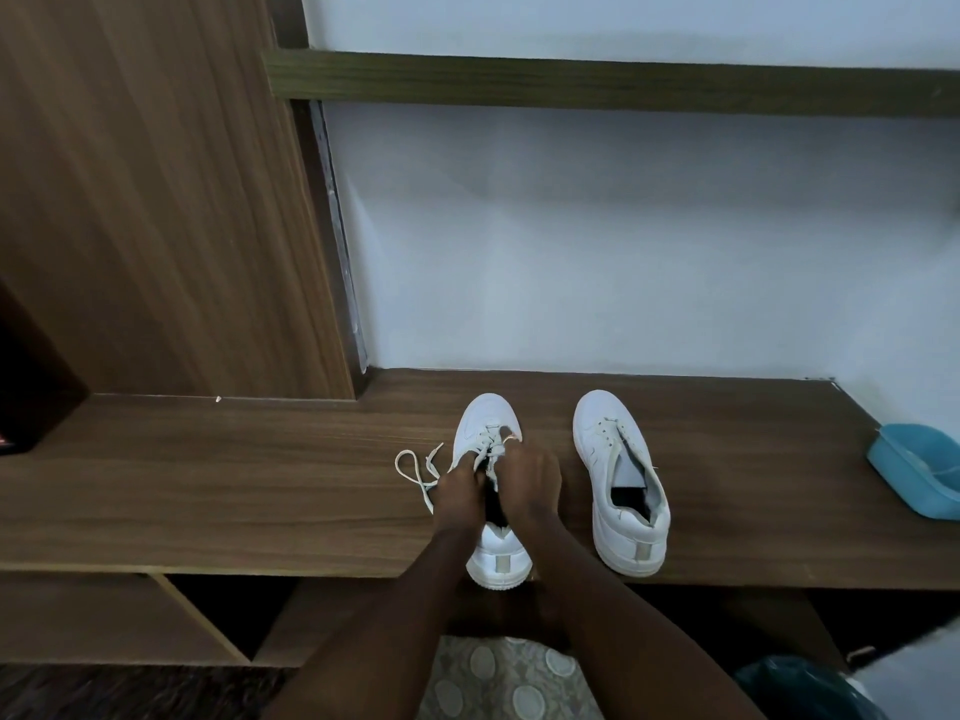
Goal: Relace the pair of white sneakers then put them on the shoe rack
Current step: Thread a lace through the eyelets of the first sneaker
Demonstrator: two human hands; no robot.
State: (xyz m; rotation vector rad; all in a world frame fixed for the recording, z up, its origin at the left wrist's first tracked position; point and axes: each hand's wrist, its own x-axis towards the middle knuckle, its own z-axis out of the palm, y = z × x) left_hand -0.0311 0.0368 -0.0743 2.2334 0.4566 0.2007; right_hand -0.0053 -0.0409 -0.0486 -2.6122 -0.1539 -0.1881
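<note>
The wooden tabletop [260, 485] carries everything. Under both grips sits one white sneaker [485, 420], toe pointing away. The second sneaker [623, 511] stands just right of them, and the blue tub [914, 470] lies far right. The left hand [460, 493] and right hand [530, 480] each clamp the lace [415, 472] at the eyelets, its loose end looping left of the grip.

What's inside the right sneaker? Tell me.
The right sneaker shows, through its opening, a dark lining and the pale tongue; its upper hides everything toward the toe.
</note>
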